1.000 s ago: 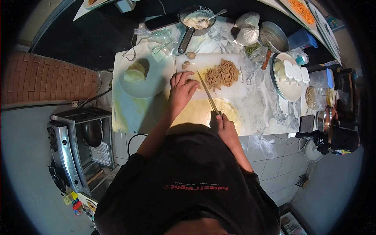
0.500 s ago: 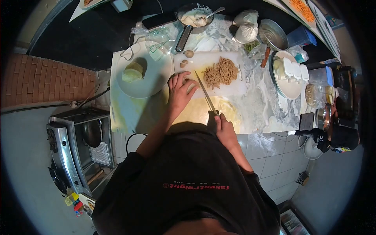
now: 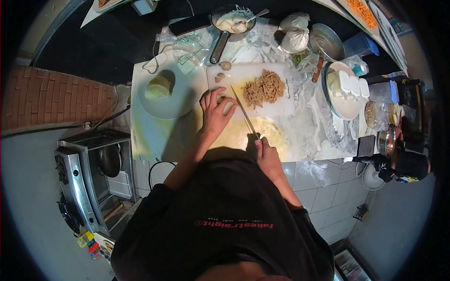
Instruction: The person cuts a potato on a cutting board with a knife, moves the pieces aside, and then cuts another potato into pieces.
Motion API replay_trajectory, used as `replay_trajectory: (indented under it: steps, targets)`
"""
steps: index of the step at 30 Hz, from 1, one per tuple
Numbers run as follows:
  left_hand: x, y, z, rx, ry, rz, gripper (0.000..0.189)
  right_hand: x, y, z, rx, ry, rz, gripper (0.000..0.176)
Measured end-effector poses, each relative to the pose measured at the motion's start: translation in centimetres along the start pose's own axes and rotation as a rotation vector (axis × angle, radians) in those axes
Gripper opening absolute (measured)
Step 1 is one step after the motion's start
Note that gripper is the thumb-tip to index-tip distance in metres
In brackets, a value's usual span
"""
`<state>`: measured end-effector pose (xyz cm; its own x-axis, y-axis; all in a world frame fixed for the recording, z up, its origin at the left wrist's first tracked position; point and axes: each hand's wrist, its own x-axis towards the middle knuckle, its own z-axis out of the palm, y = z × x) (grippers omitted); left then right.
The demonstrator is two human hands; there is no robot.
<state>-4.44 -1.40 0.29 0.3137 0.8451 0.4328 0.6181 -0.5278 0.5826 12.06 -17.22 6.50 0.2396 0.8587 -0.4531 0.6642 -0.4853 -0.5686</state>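
My right hand (image 3: 267, 152) is wrapped round the handle of a long knife (image 3: 244, 112), whose blade slants up and left over the white cutting board (image 3: 281, 109). Left of the blade, my left hand (image 3: 218, 110) rests at the board's lower left with bent fingers; a small pale piece seems to lie under the fingertips, too hidden to name. A pile of brown chopped strips (image 3: 265, 88) sits on the board, right of the knife tip. Near the board's upper left are a round brownish piece (image 3: 226, 65) and smaller pieces (image 3: 219, 77).
A large plate (image 3: 187, 100) with a pale green cabbage piece (image 3: 158, 88) stands at left. Behind the board are a pan (image 3: 219, 47) with a spoon, a plastic bag (image 3: 296, 37) and a metal bowl (image 3: 327, 41). A plate with white containers (image 3: 344, 82) stands right.
The knife tip has shifted slightly left, and my right hand has moved a little left and down with it. My left hand stays nearly in place.
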Motion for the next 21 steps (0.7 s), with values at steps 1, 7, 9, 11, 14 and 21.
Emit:
replay_trajectory:
  steps: [1, 7, 9, 11, 14, 21]
  targets:
    - [0.0, 0.0, 0.0, 0.015, 0.008, -0.004, 0.019, 0.0, -0.2, -0.1, 0.002, -0.007, 0.012, 0.040]
    - [0.0, 0.2, 0.0, 0.018, -0.001, -0.026, 0.018, 0.0, -0.4, 0.0, -0.035, -0.014, 0.012, 0.040]
    - [0.0, 0.1, 0.2, 0.016, 0.011, -0.029, 0.017, 0.2, -0.3, 0.2, -0.058, -0.004, 0.001, 0.039]
    - [-0.3, 0.2, 0.4, 0.011, 0.016, -0.036, 0.016, 0.1, -0.2, 0.5, -0.083, 0.000, -0.004, 0.039]
    - [-0.3, 0.0, 0.5, 0.014, 0.026, -0.037, 0.015, 0.1, -0.4, 0.9, -0.095, -0.019, 0.001, 0.037]
    - [-0.3, 0.0, 0.5, 0.003, 0.004, -0.006, 0.013, 0.2, -0.2, 1.0, -0.097, -0.031, 0.018, 0.033]
